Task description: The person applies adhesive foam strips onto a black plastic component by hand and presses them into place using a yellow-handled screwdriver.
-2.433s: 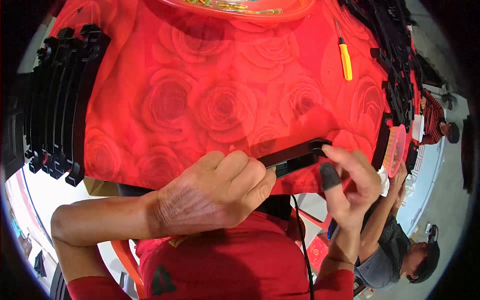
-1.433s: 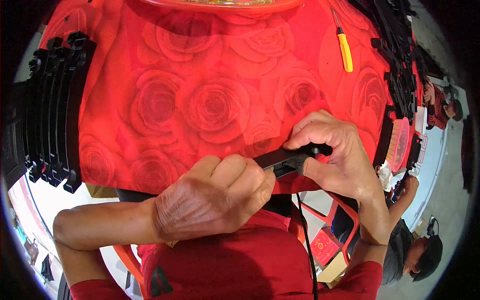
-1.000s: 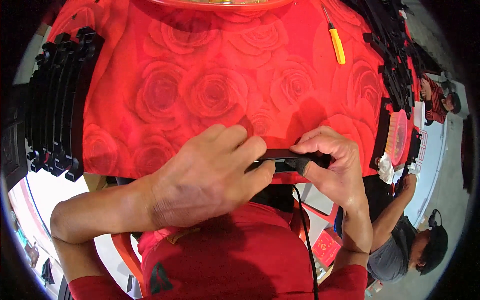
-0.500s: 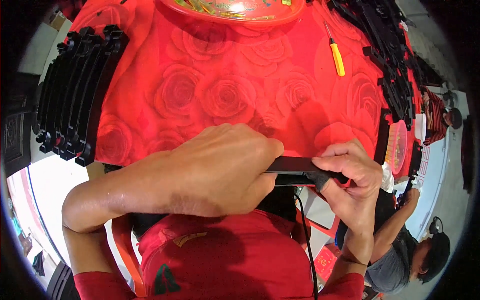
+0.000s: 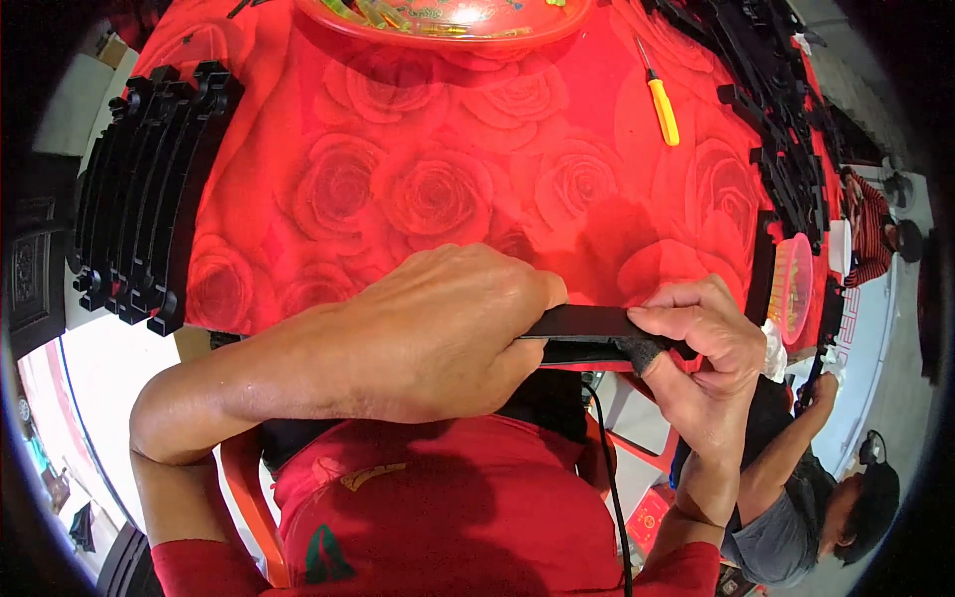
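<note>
Both my hands grip a long black plastic part (image 5: 587, 322), held level over the table's near edge. My left hand (image 5: 448, 333) is closed round its left end, and the back of the hand hides most of the fingers. At the other end my right hand (image 5: 711, 348) pinches the part between thumb and fingers. A black band (image 5: 640, 352) is wrapped about a digit of that hand. Between the hands the part shows a flat upper strip and a dark lower edge. Its ends are covered by my fingers.
Several black curved parts (image 5: 159, 199) stand in a row at left, more lie heaped (image 5: 786, 149) at right. A red bowl (image 5: 448, 42) with small yellowish pieces, a yellow-handled screwdriver (image 5: 664, 111) and a pink basket (image 5: 793, 289) rest on the red cloth (image 5: 428, 189). A co-worker (image 5: 786, 527) sits at right.
My hands keep the same grip on the black part, with barely any movement. The bowl and screwdriver appear slightly farther left, as the whole view has shifted a little.
</note>
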Action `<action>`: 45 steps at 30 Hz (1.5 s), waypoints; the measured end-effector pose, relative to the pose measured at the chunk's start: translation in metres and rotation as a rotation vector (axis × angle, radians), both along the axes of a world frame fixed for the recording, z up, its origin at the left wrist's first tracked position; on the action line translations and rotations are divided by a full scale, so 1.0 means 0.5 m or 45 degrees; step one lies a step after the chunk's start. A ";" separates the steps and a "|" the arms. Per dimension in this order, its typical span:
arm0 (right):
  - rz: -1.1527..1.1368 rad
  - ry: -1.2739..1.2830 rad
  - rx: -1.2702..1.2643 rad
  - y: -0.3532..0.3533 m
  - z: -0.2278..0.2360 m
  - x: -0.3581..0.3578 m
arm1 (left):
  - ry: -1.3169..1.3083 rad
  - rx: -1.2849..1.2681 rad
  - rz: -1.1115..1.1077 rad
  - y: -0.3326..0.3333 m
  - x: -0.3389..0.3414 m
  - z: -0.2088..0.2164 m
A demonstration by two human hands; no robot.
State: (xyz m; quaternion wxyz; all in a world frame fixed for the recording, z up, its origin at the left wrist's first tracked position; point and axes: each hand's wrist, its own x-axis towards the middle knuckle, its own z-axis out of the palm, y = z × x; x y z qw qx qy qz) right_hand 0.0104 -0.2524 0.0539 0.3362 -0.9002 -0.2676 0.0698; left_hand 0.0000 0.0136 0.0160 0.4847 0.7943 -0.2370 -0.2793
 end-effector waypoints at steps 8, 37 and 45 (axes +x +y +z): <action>-0.062 0.033 0.041 0.001 -0.005 -0.009 | 0.068 -0.118 0.027 -0.007 -0.001 -0.013; -0.163 0.055 0.138 0.041 -0.073 -0.035 | -0.217 0.252 0.384 -0.026 -0.028 -0.022; -0.444 0.172 0.429 0.069 -0.120 -0.060 | -0.353 0.446 0.351 -0.032 -0.016 -0.009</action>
